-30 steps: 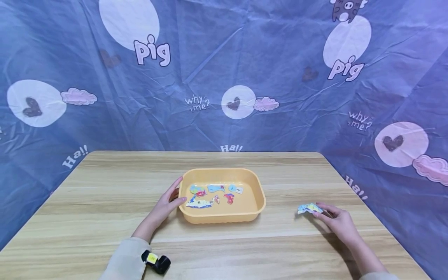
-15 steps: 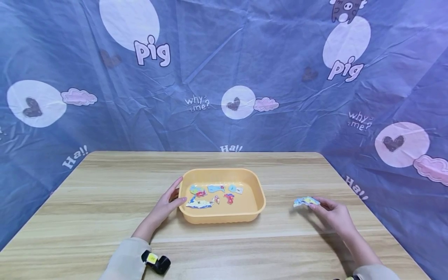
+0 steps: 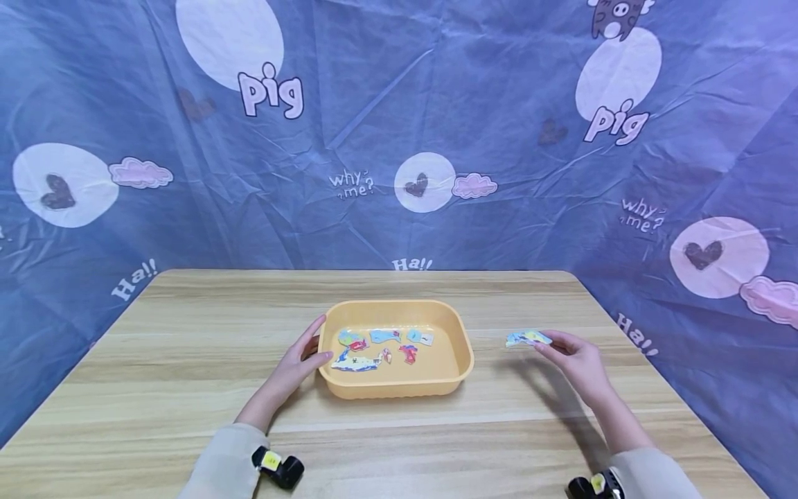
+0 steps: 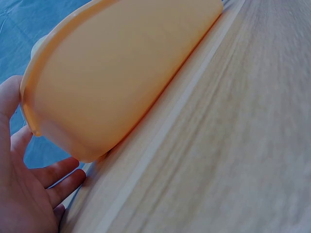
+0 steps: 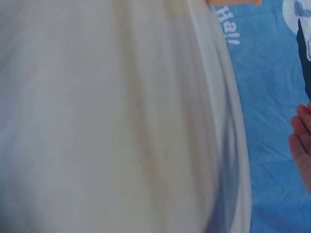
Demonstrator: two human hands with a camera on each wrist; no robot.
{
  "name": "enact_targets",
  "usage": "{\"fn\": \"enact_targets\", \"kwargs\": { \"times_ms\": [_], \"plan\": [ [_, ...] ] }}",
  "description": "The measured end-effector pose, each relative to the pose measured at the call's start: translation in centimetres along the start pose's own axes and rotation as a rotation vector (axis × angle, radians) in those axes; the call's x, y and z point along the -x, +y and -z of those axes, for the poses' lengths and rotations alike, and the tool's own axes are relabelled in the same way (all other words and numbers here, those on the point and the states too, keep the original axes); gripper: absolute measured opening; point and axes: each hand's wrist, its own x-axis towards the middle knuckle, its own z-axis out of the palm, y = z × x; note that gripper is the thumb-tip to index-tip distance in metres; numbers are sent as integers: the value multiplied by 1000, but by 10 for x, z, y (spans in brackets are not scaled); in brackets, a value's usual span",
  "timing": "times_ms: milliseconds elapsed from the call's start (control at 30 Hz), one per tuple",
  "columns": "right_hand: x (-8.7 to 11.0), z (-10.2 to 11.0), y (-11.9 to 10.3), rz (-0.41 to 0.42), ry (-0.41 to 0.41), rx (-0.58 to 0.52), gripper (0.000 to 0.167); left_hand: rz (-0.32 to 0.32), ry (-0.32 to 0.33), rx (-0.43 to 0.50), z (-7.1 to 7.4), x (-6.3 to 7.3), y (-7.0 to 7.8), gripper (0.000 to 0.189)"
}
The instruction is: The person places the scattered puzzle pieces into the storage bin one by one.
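Observation:
A shallow orange-yellow plastic tray [image 3: 399,390] stands on the table in the head view. My left hand [image 3: 289,371] holds its left end, thumb over the rim and the other fingers along the outside. The left wrist view shows this hand [image 4: 24,182] against the tray's outer wall [image 4: 112,77]. Off to the tray's right, my right hand [image 3: 576,364] pinches a flat blue-and-yellow puzzle piece [image 3: 522,339] above the table. In the right wrist view, only some fingers of this hand [image 5: 303,145] show, and the piece's dark edge [image 5: 304,60] is at the frame border.
Several flat colourful pieces lie inside the tray, among them a white-and-blue piece [image 3: 354,362], a red piece [image 3: 408,354] and a light blue piece [image 3: 384,336]. The wood-grain table [image 3: 206,312] ends at a blue printed cloth [image 3: 374,104] behind and at the right.
My right hand has lifted the puzzle piece and carried it left and away from me, nearer the tray. The left hand and the tray stay put.

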Motion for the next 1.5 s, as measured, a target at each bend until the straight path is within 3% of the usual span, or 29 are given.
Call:
{"fn": "enact_targets", "kwargs": {
  "times_ms": [200,500,1000,1167,1267,1300,1433,1500],
  "plan": [
    [-17,-9,4,31,8,0,40,0,-6,5,0,0,0,68],
    [-34,-29,3,63,23,-168,32,-4,-12,0,1,1,0,68],
    [-50,-84,-16,113,-21,-343,30,9,-8,2,0,1,2,66],
    [-51,-100,-23,108,-45,-351,30,12,-7,5,0,1,3,67],
    [-50,-108,-30,108,-62,-352,31,16,-4,4,0,1,3,67],
    [-44,-107,-44,119,-88,-382,30,18,-3,4,-1,1,3,67],
    [-44,-117,-49,150,-114,-395,29,20,0,5,-1,2,4,66],
    [-34,-115,-80,119,-127,-379,30,22,-1,4,0,2,4,66]
  ]
}}
